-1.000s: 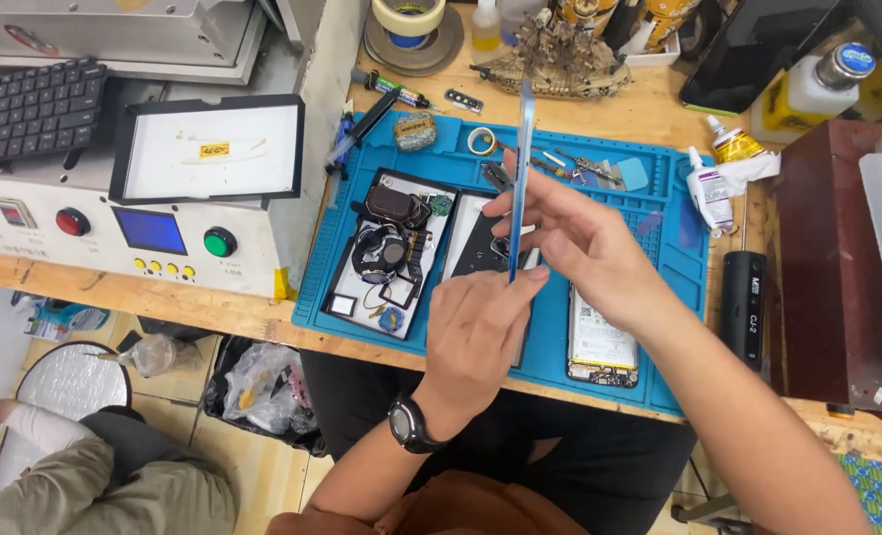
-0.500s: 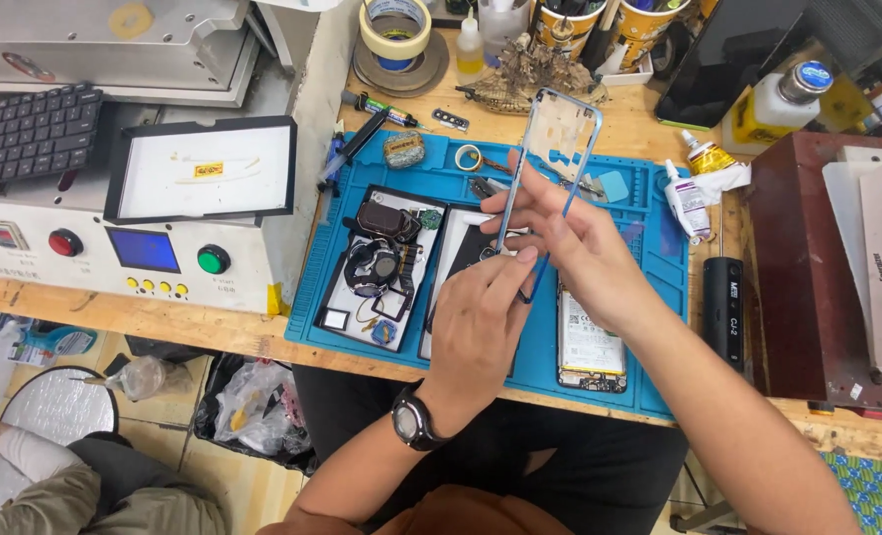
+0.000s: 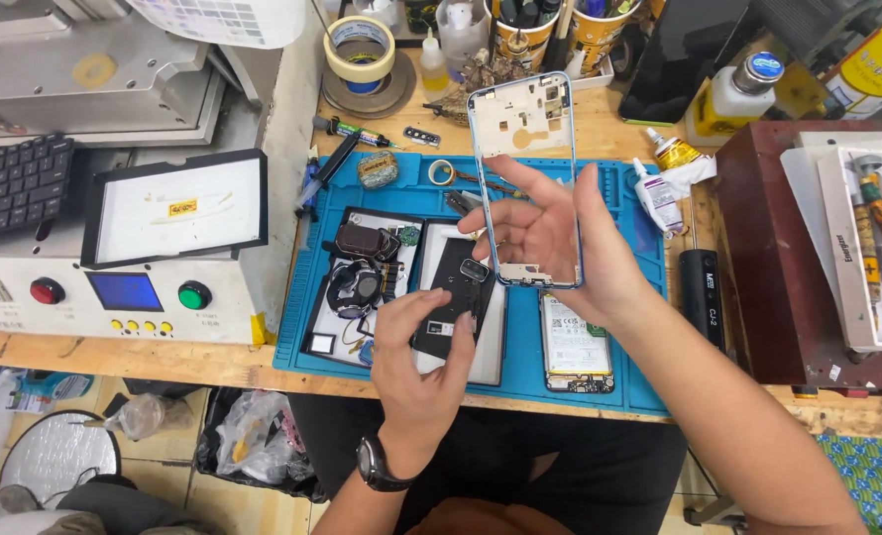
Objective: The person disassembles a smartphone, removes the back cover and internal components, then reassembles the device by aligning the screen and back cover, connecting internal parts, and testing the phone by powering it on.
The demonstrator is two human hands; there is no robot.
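My right hand (image 3: 560, 233) holds a phone's light blue middle frame (image 3: 522, 119) upright above the blue work mat (image 3: 307, 287), with its open window over my palm. My left hand (image 3: 419, 372), with a black watch on the wrist, rests its fingers on a black phone back part (image 3: 458, 287) that lies on a white panel on the mat. A phone body with a white-labelled battery (image 3: 575, 342) lies to the right of that panel. To its left, a tray (image 3: 317, 332) holds dark loose phone parts.
A white machine with a red and a green button (image 3: 114, 287) stands at the left, a keyboard (image 3: 15, 183) behind it. Tape rolls (image 3: 360, 50), bottles, glue tubes (image 3: 659, 193) and a black tool (image 3: 704, 297) lie around the mat. A dark red box with tools (image 3: 857, 248) stands at the right.
My right hand has turned the blue frame from edge-on to face-on and lifted it higher. My left hand has slid down onto the black part on the mat.
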